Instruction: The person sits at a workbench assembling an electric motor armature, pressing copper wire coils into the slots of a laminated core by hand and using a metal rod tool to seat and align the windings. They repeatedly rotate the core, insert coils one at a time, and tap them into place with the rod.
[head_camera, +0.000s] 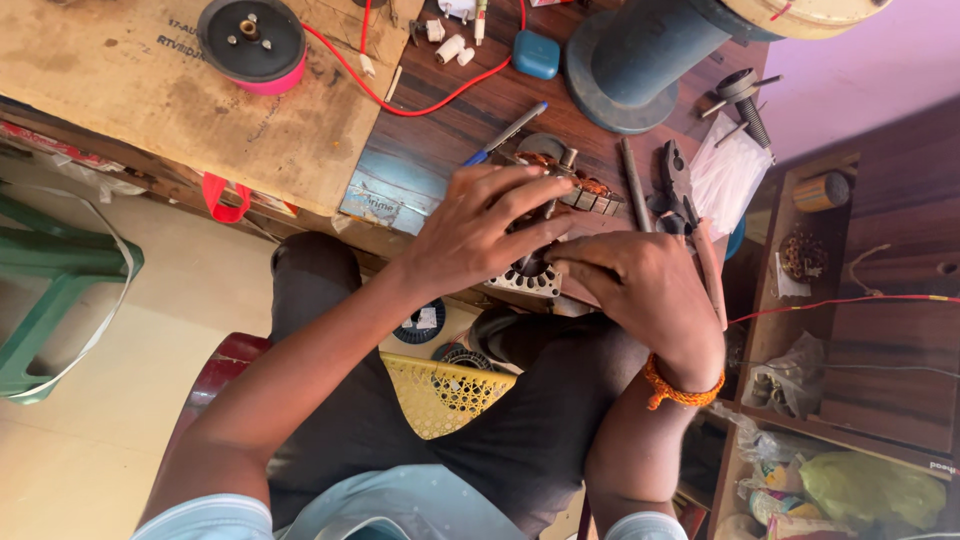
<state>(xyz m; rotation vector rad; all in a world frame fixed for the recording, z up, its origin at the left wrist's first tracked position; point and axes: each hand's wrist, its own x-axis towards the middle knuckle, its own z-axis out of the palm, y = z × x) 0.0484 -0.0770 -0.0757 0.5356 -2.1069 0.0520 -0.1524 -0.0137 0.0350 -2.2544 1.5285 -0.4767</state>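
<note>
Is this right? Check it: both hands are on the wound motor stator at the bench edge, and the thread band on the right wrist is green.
One detail is wrong. The head view shows the left hand and right hand on the motor stator at the bench edge, but the band on the right wrist is orange, not green.

Flattened brown cardboard sheet (150, 90) on bench — printed black, clear plastic bags (728, 172), green-yellow packets (865, 490) on shelf

Place: you sit in a small motor repair workshop.
Bench: your worn wooden workbench (440, 140) carries cardboard sheet (150, 80), red wire (420, 105) and pliers (678, 185).
Parts: copper-wound stator (560, 190), a black pulley wheel (250, 38).
Storage: cluttered wooden shelves (850, 330) stand at your right.
</note>
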